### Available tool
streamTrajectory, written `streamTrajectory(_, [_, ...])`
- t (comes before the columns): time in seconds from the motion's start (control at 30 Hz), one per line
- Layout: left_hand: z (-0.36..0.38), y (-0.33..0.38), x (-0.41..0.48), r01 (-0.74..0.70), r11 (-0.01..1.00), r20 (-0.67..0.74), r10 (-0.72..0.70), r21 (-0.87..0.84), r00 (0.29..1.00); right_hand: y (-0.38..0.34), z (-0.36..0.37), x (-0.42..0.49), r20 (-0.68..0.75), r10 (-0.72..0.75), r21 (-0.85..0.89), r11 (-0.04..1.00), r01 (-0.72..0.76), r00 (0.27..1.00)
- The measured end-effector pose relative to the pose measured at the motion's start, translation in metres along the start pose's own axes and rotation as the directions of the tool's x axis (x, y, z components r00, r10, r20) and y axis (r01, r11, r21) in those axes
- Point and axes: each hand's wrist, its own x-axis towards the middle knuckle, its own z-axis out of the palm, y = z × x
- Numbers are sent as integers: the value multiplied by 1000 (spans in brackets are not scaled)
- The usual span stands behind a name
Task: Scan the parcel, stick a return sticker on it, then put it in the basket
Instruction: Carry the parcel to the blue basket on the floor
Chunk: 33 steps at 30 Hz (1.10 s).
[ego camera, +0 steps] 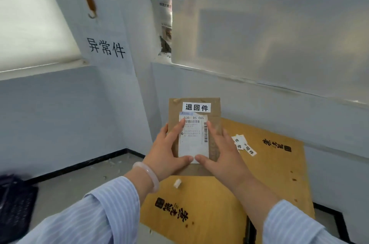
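A flat brown parcel (pixel 214 108) is held up above the wooden table (pixel 269 175), tilted toward me. It carries a white shipping label (pixel 194 139) with barcodes, and a white return sticker (pixel 196 107) with black characters sits near its top edge. My left hand (pixel 168 150) grips the parcel's left side, thumb on the label's lower edge. My right hand (pixel 221 155) grips the right side, thumb next to the left one. A dark basket (pixel 14 201) shows blurred at the lower left on the floor.
Several loose return stickers (pixel 243 144) lie on the table right of the parcel. A small white scrap (pixel 177 183) lies on the table near me. White walls close in ahead, with a paper sign (pixel 106 50) on the left.
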Motion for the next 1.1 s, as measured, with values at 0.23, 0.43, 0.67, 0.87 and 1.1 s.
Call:
streamTrajectory(0.23, [-77, -54, -77, 83, 996, -153, -86, -21, 985, -77, 76, -7, 134, -143, 69, 988, 134, 981])
streamTrajectory(0.43, [-158, -126, -177, 164, 980, -299, -192, -116, 935, -171, 175, -32, 272, -248, 26, 968, 251, 930])
streamTrajectory(0.67, [-287, -230, -347, 329, 942, -445, -324, -69, 835, -308, 347, -105, 403, -404, 207, 915, 348, 821])
streamTrajectory(0.87, [-363, -305, -457, 421, 897, -557, -419, -133, 717, -399, 468, -147, 484, -494, 276, 869, 410, 722])
streamTrajectory(1.1, [-415, -380, -489, 476, 852, -583, -505, -218, 637, -452, 566, -136, 567, -490, 260, 869, 420, 662])
